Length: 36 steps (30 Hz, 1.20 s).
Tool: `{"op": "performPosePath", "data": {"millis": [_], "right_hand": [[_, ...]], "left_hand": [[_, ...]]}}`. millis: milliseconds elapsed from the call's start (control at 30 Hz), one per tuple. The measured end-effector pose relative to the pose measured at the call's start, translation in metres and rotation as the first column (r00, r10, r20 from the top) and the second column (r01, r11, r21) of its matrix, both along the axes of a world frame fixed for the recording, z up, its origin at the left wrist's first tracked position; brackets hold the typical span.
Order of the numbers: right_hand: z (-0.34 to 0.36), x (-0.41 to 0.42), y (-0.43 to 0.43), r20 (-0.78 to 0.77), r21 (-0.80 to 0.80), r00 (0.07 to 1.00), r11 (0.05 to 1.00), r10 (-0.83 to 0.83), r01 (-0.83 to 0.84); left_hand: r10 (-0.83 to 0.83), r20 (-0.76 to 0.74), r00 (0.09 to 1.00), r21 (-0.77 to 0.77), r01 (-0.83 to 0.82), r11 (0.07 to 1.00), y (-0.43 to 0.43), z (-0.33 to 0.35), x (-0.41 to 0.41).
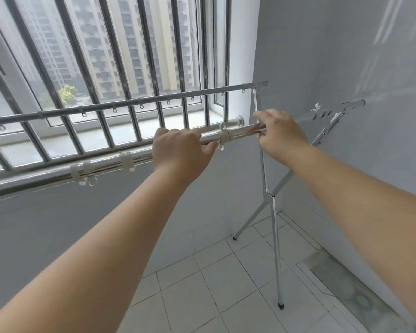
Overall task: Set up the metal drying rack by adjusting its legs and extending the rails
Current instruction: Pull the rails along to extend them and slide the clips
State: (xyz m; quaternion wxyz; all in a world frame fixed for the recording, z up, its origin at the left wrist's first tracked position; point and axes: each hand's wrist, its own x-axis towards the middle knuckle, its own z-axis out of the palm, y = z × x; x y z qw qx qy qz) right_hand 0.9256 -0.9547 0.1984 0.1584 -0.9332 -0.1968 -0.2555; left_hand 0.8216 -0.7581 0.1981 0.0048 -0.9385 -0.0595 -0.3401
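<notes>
**Extending the near rail: both hands on the tube at the collar**

Head view: The drying rack [269, 193] is standing on the tiled floor [202, 272] in the corner by the barred window [120, 56], its crossed legs [277, 248] already spread, rubber feet down. The left hand [180, 152] is wrapping overhand around the near rail [106, 165], fingers curled over the top, thumb under, closed on the tube just left of the white plastic collar [223, 137]. The right hand [282, 133] is gripping the shinier inner tube [247, 131] just right of that collar, fingers folded round it; fingertips are partly hidden, so how tightly it is clamping cannot be told. The far rail [139, 103] with its hanger loops is running parallel behind, nearer the window. More white clips [84, 174] are sitting on the near rail further left.

Judgement: the step in hand is looking like telescoping the near rail. To do it well, the left hand should be anchoring the outer tube while the right is pulling straight along the axis, no bending. Twisting sideways is risking a jam at the collar. The end frame [262, 159] is needing to stay planted; watch the legs skating on tile. The wall [346, 68] is close on the right, so travel is limited.
</notes>
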Motion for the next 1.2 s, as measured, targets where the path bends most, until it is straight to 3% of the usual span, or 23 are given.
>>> {"op": "performPosePath", "data": {"millis": [267,833,1200], "right_hand": [[-0.011,0.038,-0.012,0.142,-0.027,0.99,1.0,0.002,0.002],[-0.005,0.092,-0.063,-0.01,0.09,1.0,0.996,0.024,-0.023],[-0.013,0.096,-0.057,-0.014,0.031,1.0,0.999,-0.02,0.02]], "left_hand": [[-0.001,0.107,0.994,0.072,-0.007,0.997,-0.014,-0.007,0.023],[0.019,0.075,0.997,0.165,-0.032,0.986,-0.064,-0.012,0.084],[0.061,0.004,0.998,0.216,-0.061,0.975,-0.064,-0.014,0.085]]}}
